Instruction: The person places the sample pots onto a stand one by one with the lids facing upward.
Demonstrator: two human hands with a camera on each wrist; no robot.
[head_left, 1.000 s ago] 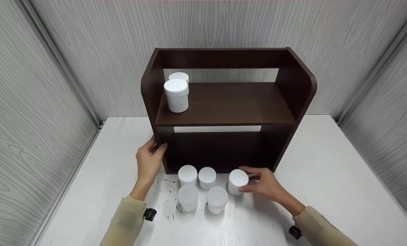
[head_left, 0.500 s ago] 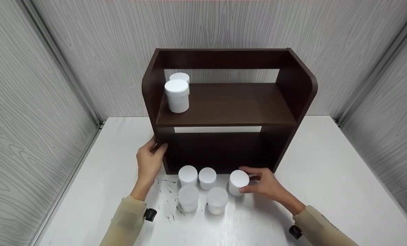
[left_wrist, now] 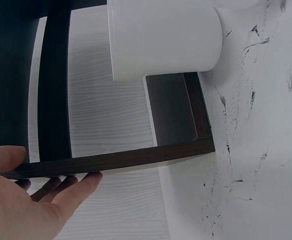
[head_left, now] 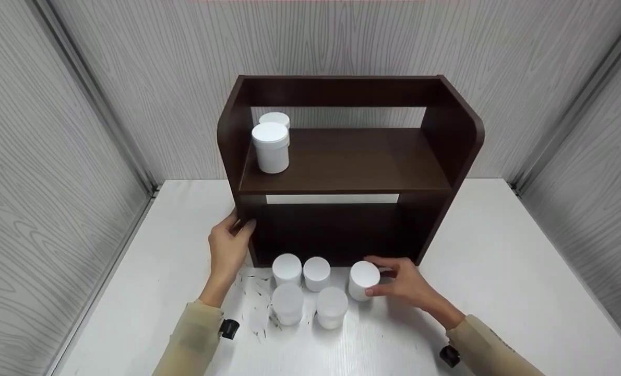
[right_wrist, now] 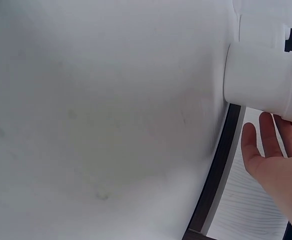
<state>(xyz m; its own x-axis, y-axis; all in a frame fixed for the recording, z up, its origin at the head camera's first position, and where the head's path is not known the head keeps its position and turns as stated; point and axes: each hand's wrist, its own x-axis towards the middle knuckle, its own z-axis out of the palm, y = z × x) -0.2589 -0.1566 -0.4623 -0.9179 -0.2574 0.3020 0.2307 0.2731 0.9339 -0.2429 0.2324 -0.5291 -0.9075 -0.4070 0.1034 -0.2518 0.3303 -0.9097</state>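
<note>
A dark brown two-tier shelf [head_left: 352,162] stands on the white table. My left hand [head_left: 228,248] grips its left side panel low down, the thumb on the inner face and the fingers on the outer, as the left wrist view [left_wrist: 41,200] also shows. In front of the shelf's right half, my right hand [head_left: 404,282] holds a white lidded jar [head_left: 361,284] between thumb and fingers. That jar [right_wrist: 261,80] is upright and seems to rest on the table. To its left stand two more white jars [head_left: 287,269] [head_left: 317,274] and two with translucent lids [head_left: 288,308] [head_left: 332,310].
Two white jars [head_left: 273,156] [head_left: 275,119] stand one behind the other at the left end of the upper tier. Dark scuff marks spot the table [head_left: 133,313] near the jars. Grey wood-grain walls [head_left: 342,36] enclose the back and sides.
</note>
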